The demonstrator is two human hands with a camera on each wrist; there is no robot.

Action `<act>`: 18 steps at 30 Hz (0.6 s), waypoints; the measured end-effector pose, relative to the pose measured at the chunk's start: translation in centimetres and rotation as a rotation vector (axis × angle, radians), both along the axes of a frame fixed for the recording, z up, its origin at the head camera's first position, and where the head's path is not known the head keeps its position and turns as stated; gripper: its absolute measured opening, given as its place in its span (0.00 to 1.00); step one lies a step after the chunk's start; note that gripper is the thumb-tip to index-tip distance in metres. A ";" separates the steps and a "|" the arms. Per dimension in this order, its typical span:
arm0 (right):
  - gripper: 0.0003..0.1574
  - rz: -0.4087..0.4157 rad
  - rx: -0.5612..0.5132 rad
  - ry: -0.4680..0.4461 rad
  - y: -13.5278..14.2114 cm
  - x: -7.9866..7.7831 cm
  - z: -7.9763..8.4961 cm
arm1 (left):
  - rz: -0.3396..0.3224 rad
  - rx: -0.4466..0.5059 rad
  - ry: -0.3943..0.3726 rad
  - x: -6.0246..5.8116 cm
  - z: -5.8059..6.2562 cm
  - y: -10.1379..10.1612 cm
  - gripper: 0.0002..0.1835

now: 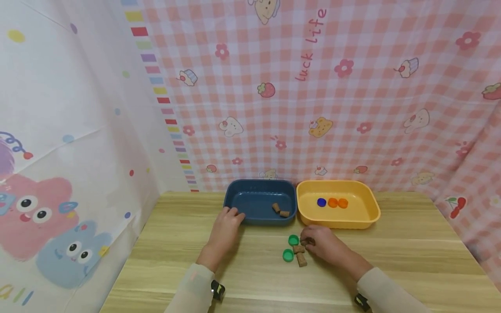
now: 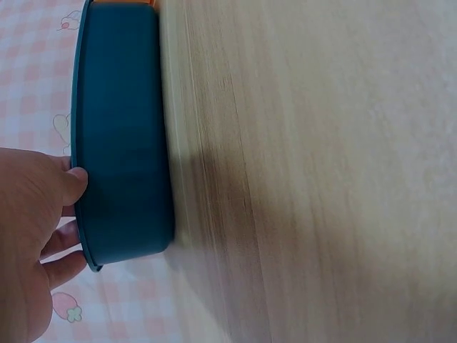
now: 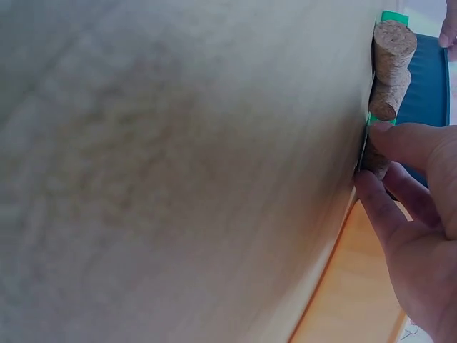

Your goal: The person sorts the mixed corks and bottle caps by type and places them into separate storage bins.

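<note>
At the front left corner of the blue tray (image 1: 258, 221), my left hand (image 1: 227, 228) holds the rim, thumb outside and fingers over the edge. My right hand (image 1: 326, 245) pinches a cork (image 3: 375, 158) low on the table, just in front of the yellow tray (image 1: 340, 224); in the head view the fingers mostly hide it. Left of that hand lie two more corks, one crosswise (image 1: 298, 249) and one nearer the front (image 1: 301, 260). Beside them are two green bottle caps, a far one (image 1: 293, 240) and a near one (image 1: 288, 255).
Two corks (image 1: 284, 214) lie in the right part of the blue tray. Inside the yellow tray, a blue cap (image 1: 321, 202) and two orange caps (image 1: 332, 202) form a row. Both trays stand side by side at the table's back edge, against a checked cloth (image 1: 250, 152).
</note>
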State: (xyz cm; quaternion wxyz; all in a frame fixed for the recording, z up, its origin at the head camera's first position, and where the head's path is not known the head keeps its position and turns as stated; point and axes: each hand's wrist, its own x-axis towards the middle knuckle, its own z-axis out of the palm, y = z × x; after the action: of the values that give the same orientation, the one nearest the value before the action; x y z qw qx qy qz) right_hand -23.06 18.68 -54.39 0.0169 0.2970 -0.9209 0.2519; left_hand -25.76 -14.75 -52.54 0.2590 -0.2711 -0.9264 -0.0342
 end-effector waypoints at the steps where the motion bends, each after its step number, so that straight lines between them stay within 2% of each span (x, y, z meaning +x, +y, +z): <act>1: 0.11 -0.006 0.001 -0.001 0.0 0.1 0.1 | 0.002 -0.001 0.000 0.0 0.0 0.0 0.13; 9: 0.11 -0.016 0.012 0.043 0.0 0.7 1.4 | 0.001 -0.008 0.003 -0.1 0.1 0.0 0.13; 18: 0.10 -0.032 -0.078 0.060 -0.8 0.4 4.3 | 0.000 -0.006 0.008 -0.1 -0.1 0.1 0.13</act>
State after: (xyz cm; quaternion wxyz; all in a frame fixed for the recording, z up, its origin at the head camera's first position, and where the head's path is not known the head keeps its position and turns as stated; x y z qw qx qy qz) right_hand -22.69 17.91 -50.14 0.0601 0.2887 -0.9141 0.2783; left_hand -25.81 -14.68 -52.65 0.2619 -0.2718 -0.9255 -0.0303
